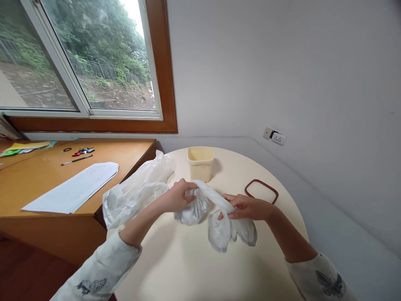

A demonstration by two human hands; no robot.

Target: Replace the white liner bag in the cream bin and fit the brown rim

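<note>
A white plastic bag stretches between my two hands over the round table. My left hand is closed on its left end, just above a bunched, rounded bundle of the same thin plastic. Farther right, my right hand pinches the twisted length of the bag, and two loose lobes hang below those fingers. What the bundle contains, if anything, cannot be seen. Left of my left hand lies another crumpled white plastic bag.
A cream plastic bin stands behind my hands on the round table. To the right lies a dark red rounded frame. On the wooden desk are papers, a pen and keys. Wall sockets are at right.
</note>
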